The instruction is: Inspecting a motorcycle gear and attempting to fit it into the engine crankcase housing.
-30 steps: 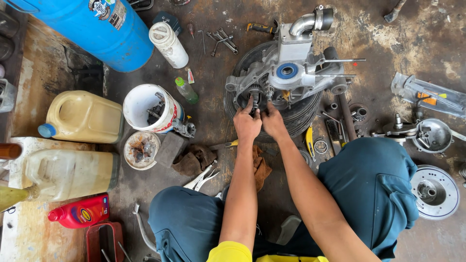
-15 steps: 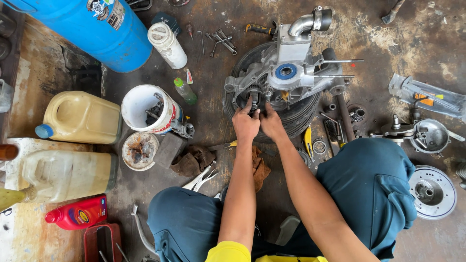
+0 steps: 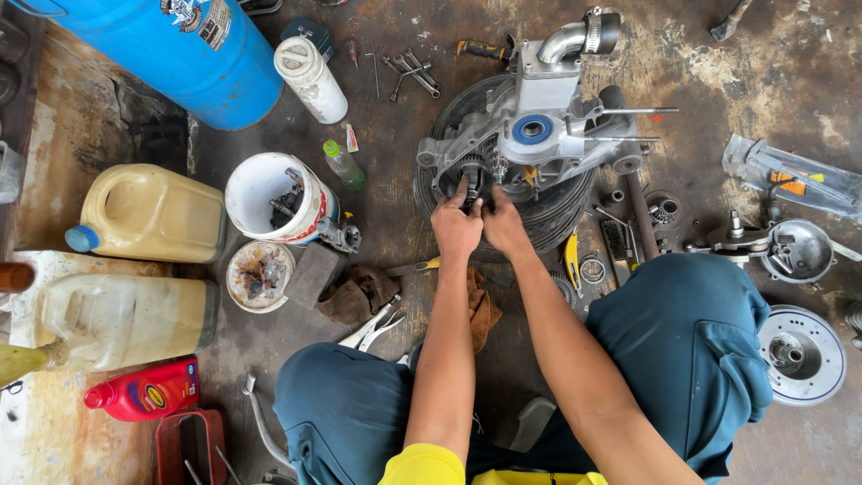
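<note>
Little has shifted since earlier: both hands stay at the near-left edge of the grey engine casing [image 3: 539,135], which rests on a tyre [image 3: 566,216]. Left hand [image 3: 456,226] and right hand [image 3: 503,224] lie side by side, fingertips pinched on a small part at the gear opening [image 3: 473,171], directly ahead.

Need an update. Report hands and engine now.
Left hand and right hand both on gears at engine case. Case sits on tyre. Nothing blocking.

A repair workshop, worked at floor level — stained, oil-dark concrete floor [image 3: 718,81] strewn with loose wrenches [image 3: 411,70], pliers [image 3: 377,328], greasy rags [image 3: 359,292]. Opened engine casing [image 3: 539,135] on a tyre, white bucket [image 3: 269,193] of parts, yellowish oil jugs [image 3: 148,211], blue drum [image 3: 193,54] — all grimy.
</note>
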